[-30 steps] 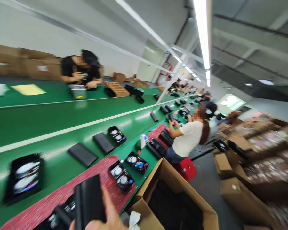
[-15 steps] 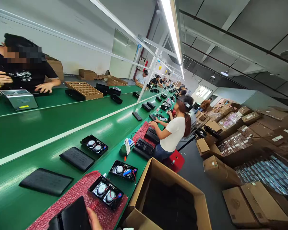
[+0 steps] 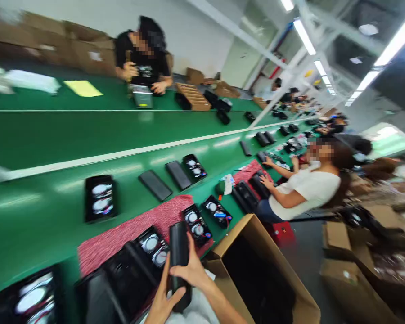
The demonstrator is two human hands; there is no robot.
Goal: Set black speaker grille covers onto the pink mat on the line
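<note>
Between my two hands is an oblong black plastic speaker case [image 3: 178, 245], tilted on end above the bench edge. My left hand [image 3: 162, 294] grips its lower left side, and my right hand [image 3: 193, 269] wraps its right side. Just beyond lie open speaker housings, one [image 3: 195, 227] behind the case and another [image 3: 151, 246] to its left, each showing two round silver drivers. Several black shells [image 3: 121, 276] lie left of my hands. Under them spreads a red bubble-wrap sheet [image 3: 121, 234]. A further housing [image 3: 218, 211] with a blue part lies on the green surface.
An open cardboard box [image 3: 219, 261] with dark contents stands right of my hands. On the green line [image 3: 64, 193] lie black covers [image 3: 155, 184] and more housings. A co-worker in white [image 3: 300, 189] sits at right; another person [image 3: 143, 58] works across the line.
The view has swung left and down, with blur. Both hands now show around the black case, where earlier only part of one hand was visible beside a black case at the bottom edge.
</note>
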